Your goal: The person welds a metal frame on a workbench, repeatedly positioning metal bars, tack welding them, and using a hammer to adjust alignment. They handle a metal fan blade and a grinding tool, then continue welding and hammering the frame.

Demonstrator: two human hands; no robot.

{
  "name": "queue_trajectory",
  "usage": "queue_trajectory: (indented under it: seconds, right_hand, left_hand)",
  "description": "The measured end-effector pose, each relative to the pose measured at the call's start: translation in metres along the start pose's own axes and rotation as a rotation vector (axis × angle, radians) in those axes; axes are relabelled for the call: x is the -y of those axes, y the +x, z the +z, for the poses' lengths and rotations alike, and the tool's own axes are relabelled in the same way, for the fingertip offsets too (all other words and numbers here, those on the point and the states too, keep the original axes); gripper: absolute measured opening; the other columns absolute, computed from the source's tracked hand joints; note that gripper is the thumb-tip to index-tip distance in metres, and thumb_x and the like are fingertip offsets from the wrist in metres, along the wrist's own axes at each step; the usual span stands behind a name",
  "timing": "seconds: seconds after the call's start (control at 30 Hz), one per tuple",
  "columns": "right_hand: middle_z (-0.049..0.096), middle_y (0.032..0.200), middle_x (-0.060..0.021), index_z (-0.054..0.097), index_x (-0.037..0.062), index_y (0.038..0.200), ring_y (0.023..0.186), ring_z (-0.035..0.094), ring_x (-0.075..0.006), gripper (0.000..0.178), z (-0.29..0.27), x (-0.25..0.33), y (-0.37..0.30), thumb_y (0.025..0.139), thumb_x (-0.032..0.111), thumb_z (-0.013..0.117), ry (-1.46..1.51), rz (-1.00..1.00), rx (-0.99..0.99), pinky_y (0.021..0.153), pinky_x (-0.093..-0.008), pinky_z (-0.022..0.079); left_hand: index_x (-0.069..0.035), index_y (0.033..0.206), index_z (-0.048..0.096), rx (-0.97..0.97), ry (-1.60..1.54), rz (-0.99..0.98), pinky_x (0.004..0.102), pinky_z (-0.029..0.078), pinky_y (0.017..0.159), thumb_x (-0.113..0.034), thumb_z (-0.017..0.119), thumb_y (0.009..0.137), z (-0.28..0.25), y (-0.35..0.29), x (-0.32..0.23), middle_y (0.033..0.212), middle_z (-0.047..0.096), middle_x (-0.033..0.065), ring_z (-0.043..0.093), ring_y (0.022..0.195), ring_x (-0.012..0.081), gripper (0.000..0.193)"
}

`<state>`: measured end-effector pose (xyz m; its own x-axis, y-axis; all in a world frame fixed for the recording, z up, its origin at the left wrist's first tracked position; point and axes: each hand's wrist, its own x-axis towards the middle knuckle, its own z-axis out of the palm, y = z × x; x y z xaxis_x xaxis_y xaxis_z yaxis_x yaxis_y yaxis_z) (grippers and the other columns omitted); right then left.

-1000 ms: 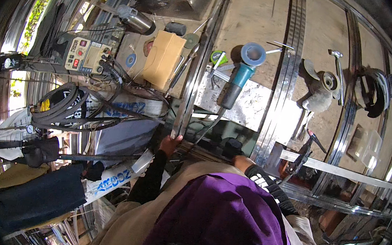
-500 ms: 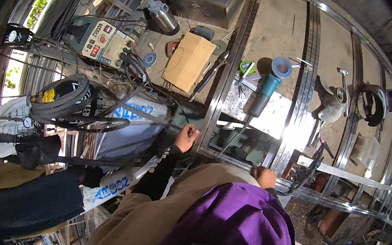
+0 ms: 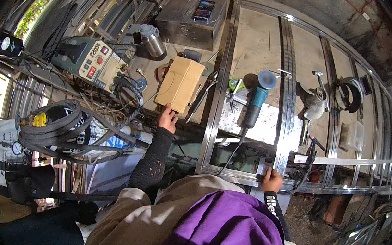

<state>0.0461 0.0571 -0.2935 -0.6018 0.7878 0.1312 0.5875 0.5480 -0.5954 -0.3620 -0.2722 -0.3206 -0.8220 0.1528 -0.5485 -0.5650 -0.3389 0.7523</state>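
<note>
My left hand (image 3: 168,118) reaches up to the near edge of a brown cardboard box (image 3: 180,82). Its fingers are apart, with the fingertips at the box's edge; I cannot tell whether they press on it. My right hand (image 3: 272,180) is closed over the near rail of a shiny metal frame (image 3: 239,177). Inside the frame lies a teal angle grinder (image 3: 257,103) with a round disc, its cord running toward me. A green tape measure (image 3: 235,84) sits beside the grinder. Dark long-handled pliers or a similar tool (image 3: 202,96) lie right of the box.
A welding machine (image 3: 93,65) with cables stands at left, above a coiled hose (image 3: 55,128). A steel flask (image 3: 152,42) and a metal case (image 3: 185,22) are at the back. A hammer (image 3: 321,81), a second grinder (image 3: 314,107) and a clear plastic container (image 3: 352,135) lie further right.
My left hand has moved up and left from beside the frame's corner to the cardboard box. My right hand still rests at the near rail, slightly further right. The view has shifted.
</note>
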Motion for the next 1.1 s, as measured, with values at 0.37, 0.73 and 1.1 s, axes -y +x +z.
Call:
queue_trajectory:
  seconds: [0.37, 0.73, 1.1]
  right_hand:
    - [0.066, 0.069, -0.0210, 0.065, 0.0014, 0.072, 0.064, 0.065, -0.0417, 0.037, 0.000, -0.002, 0.001, 0.096, 0.030, 0.063, -0.134, 0.096, -0.007, 0.058, -0.0479, 0.049]
    - [0.064, 0.067, -0.0215, 0.062, 0.0008, 0.070, 0.063, 0.063, -0.0427, 0.037, 0.001, -0.001, 0.001, 0.096, 0.027, 0.063, -0.157, 0.071, 0.003, 0.057, -0.0487, 0.048]
    - [0.062, 0.065, -0.0198, 0.060, 0.0022, 0.070, 0.060, 0.062, -0.0410, 0.036, 0.001, 0.001, 0.003, 0.096, 0.026, 0.063, -0.148, 0.062, 0.028, 0.056, -0.0479, 0.046]
  left_hand:
    - [-0.011, 0.135, 0.054, -0.062, -0.200, -0.087, 0.0415, 0.036, 0.107, -0.037, 0.063, 0.099, 0.029, 0.007, -0.022, 0.135, 0.056, 0.0054, 0.050, 0.125, 0.0251, 0.046]
    - [-0.008, 0.100, 0.061, -0.074, 0.125, 0.071, 0.0274, 0.044, 0.053, -0.003, 0.060, 0.091, 0.023, 0.029, -0.047, 0.087, 0.065, 0.0055, 0.055, 0.061, 0.0142, 0.011]
    - [-0.010, 0.137, 0.051, 0.014, -0.189, 0.128, 0.0262, 0.047, 0.067, 0.006, 0.060, 0.089, 0.059, -0.071, -0.001, 0.121, 0.059, 0.0051, 0.058, 0.092, 0.0139, 0.052]
